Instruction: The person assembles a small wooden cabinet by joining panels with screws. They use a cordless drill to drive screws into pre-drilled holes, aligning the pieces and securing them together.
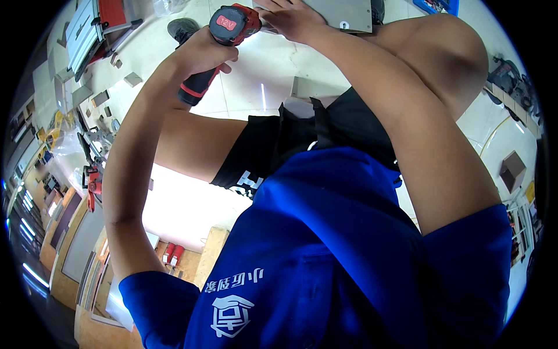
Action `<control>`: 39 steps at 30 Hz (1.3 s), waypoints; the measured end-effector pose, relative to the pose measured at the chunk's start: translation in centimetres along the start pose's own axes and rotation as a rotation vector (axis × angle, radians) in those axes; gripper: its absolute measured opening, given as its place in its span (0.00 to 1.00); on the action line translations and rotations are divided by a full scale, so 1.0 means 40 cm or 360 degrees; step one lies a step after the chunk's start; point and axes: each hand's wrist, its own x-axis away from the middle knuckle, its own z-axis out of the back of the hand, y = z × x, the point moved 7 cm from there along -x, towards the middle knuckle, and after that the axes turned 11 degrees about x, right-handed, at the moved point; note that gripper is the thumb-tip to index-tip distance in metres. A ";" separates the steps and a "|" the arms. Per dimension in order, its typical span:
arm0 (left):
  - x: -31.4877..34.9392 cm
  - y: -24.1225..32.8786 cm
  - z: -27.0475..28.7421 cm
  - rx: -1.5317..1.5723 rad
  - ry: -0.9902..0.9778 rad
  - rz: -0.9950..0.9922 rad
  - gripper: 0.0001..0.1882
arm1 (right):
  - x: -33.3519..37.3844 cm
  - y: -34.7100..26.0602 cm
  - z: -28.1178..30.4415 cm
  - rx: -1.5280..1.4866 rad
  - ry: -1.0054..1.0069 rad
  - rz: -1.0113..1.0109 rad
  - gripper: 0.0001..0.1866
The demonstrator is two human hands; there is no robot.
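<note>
Your left hand (206, 49) has its fingers wrapped tight around the grip of a red-and-black cordless drill (218, 49), held high above the pale floor (256, 64), while your right hand (290, 20) fingers pinch near its nose against a grey panel (343, 14).

Mount: one fisheye camera worn on the person's head.
Facing: steeply down the person's own body to the floor.
Nearness: the blue shirt (349, 244) fills the lower half, very close.
Far end: the fingers (279, 13) sit at the top edge.
Rim: straight edges beyond the fingers bend.
</note>
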 end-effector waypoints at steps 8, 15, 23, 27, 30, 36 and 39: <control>0.038 0.021 -0.016 0.0159 -0.0018 0.0009 0.18 | -0.017 -0.013 0.038 0.0012 0.0131 0.0040 0.21; 0.109 -0.024 0.054 0.0652 0.0183 -0.0199 0.20 | 0.001 -0.004 -0.018 0.0054 -0.0380 -0.0018 0.29; 0.221 -0.097 0.272 0.1897 0.0997 -0.0851 0.12 | -0.023 -0.032 -0.003 0.0014 -0.0483 0.0055 0.32; 0.299 -0.156 0.321 0.2071 0.1195 -0.0908 0.09 | -0.047 -0.049 0.014 -0.0104 -0.0595 0.0042 0.41; 0.408 -0.196 0.334 0.2151 0.1508 -0.0807 0.12 | -0.057 -0.057 0.004 -0.0112 -0.0582 0.0097 0.41; 0.434 -0.293 0.329 0.1943 0.1774 -0.0952 0.17 | -0.034 -0.027 -0.009 -0.0121 -0.0553 0.0101 0.39; 0.450 -0.389 0.330 0.1338 0.1940 -0.0682 0.12 | -0.058 -0.046 0.008 -0.0190 -0.0600 0.0110 0.37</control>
